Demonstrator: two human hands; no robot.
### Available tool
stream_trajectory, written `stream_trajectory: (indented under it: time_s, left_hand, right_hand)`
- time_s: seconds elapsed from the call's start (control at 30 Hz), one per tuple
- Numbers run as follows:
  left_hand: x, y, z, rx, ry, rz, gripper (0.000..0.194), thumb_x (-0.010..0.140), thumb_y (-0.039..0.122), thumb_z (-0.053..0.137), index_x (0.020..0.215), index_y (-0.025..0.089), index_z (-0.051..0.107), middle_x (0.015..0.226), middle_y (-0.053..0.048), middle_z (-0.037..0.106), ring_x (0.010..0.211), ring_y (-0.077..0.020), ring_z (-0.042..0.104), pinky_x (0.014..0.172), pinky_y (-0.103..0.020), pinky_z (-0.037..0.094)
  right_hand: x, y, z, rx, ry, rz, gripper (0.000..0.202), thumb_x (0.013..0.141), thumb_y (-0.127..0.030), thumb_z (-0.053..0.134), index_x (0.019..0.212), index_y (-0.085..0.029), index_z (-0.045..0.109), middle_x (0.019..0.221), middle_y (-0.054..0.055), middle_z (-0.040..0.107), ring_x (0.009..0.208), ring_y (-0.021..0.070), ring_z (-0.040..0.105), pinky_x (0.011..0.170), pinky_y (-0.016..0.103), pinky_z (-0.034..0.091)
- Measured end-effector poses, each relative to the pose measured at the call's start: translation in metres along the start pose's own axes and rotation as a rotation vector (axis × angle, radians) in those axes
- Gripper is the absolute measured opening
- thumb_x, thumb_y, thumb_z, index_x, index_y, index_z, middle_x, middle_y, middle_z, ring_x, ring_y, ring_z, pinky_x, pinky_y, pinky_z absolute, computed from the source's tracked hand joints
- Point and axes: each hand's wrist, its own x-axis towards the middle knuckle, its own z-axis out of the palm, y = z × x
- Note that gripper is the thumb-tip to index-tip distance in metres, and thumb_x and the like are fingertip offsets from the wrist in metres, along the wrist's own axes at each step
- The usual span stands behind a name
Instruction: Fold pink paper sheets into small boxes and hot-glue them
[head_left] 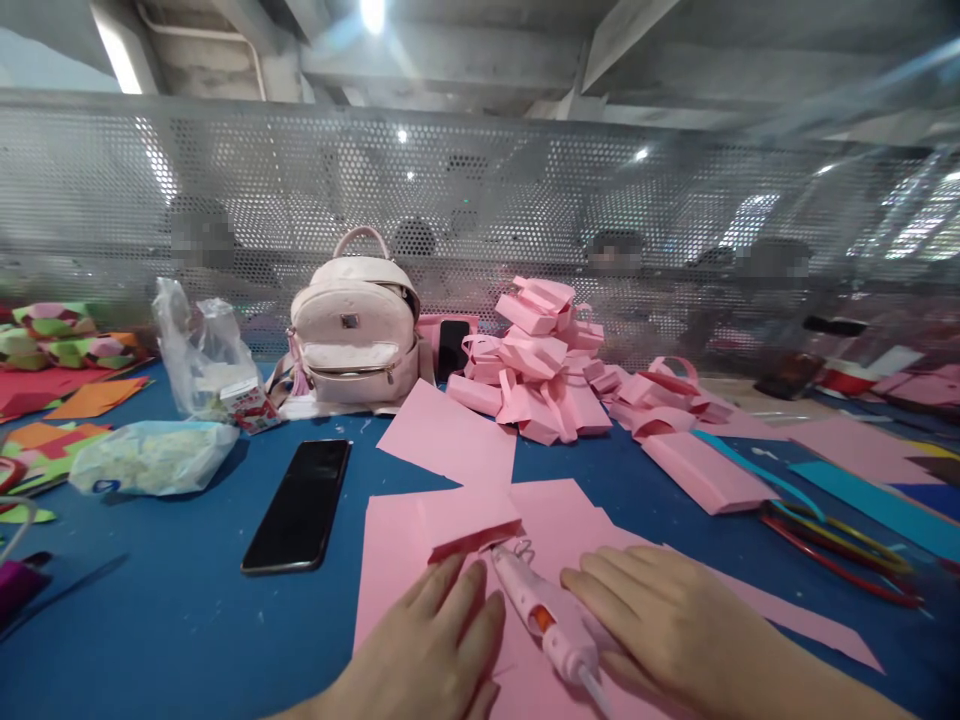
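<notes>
Pink paper sheets (390,560) lie on the blue table in front of me. A folded pink paper piece (469,520) rests on them. My left hand (439,635) lies at its near edge with the fingers spread, holding nothing. A pink glue gun (544,615) lies between my hands, its nozzle by the folded piece's right corner. My right hand (660,615) rests palm down on the paper just right of the glue gun, fingers stretched out; part of its thumb is hidden.
A black phone (300,505) and a plastic packet (154,457) lie left. Behind are a cream backpack (356,330) and a pile of pink paper bags (544,360). Blue strips (877,505) and scissors-like red and yellow loops (847,560) lie right. A perforated metal screen (487,190) stands behind.
</notes>
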Motion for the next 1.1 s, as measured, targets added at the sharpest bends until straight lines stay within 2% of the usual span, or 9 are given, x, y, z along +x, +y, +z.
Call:
stream_trajectory:
  time_s: [0.1, 0.27, 0.43, 0.57, 0.77, 1.1]
  left_hand:
    - [0.000, 0.000, 0.001, -0.006, -0.016, -0.007, 0.052, 0.104, 0.043, 0.043, 0.141, 0.008, 0.049, 0.140, -0.021, 0.060, 0.125, -0.0360, 0.062, 0.102, -0.046, 0.055]
    - [0.000, 0.001, 0.000, -0.014, -0.027, -0.011, 0.052, 0.103, 0.043, 0.045, 0.141, 0.007, 0.049, 0.140, -0.023, 0.060, 0.124, -0.0380, 0.062, 0.101, -0.048, 0.055]
    - [0.000, 0.000, 0.000, -0.029, -0.030, -0.015, 0.051, 0.104, 0.042, 0.044, 0.142, 0.008, 0.048, 0.141, -0.023, 0.059, 0.126, -0.0370, 0.060, 0.103, -0.048, 0.053]
    - [0.000, 0.000, -0.002, -0.039, -0.034, -0.019, 0.051, 0.103, 0.042, 0.045, 0.141, 0.008, 0.048, 0.141, -0.023, 0.058, 0.127, -0.0364, 0.058, 0.103, -0.048, 0.052]
    - [0.000, 0.001, -0.004, -0.046, -0.017, -0.024, 0.051, 0.102, 0.041, 0.049, 0.140, 0.007, 0.050, 0.140, -0.023, 0.059, 0.125, -0.0373, 0.060, 0.102, -0.048, 0.053]
    - [0.003, 0.001, -0.007, -0.029, -0.057, -0.008, 0.051, 0.101, 0.041, 0.050, 0.139, 0.006, 0.050, 0.140, -0.024, 0.060, 0.124, -0.0402, 0.062, 0.101, -0.049, 0.056]
  right_hand:
    - [-0.001, 0.000, 0.002, -0.002, -0.009, 0.009, 0.030, 0.105, -0.029, 0.037, 0.097, -0.019, 0.064, 0.076, 0.005, 0.068, 0.065, 0.0196, 0.060, 0.062, 0.033, 0.039]
    - [-0.007, 0.006, 0.006, 0.071, -0.059, 0.059, 0.041, 0.108, -0.040, 0.026, 0.093, -0.021, 0.059, 0.075, 0.003, 0.066, 0.061, 0.0213, 0.060, 0.057, 0.035, 0.035]
    - [-0.007, 0.007, 0.003, 0.142, -0.170, 0.120, 0.029, 0.106, -0.035, 0.037, 0.087, -0.023, 0.056, 0.074, 0.001, 0.065, 0.060, 0.0200, 0.061, 0.056, 0.033, 0.034]
    - [-0.005, 0.005, 0.001, 0.202, -0.203, 0.173, 0.016, 0.100, -0.031, 0.048, 0.089, -0.023, 0.056, 0.076, 0.001, 0.066, 0.062, 0.0189, 0.061, 0.057, 0.031, 0.034]
    - [-0.004, 0.005, 0.001, 0.257, -0.279, 0.225, 0.018, 0.102, -0.029, 0.044, 0.088, -0.023, 0.053, 0.077, 0.001, 0.065, 0.063, 0.0188, 0.060, 0.059, 0.030, 0.034]
    - [-0.013, 0.012, -0.002, 0.110, -0.198, 0.172, 0.020, 0.102, -0.027, 0.039, 0.091, -0.022, 0.055, 0.077, 0.002, 0.067, 0.063, 0.0207, 0.064, 0.058, 0.032, 0.038]
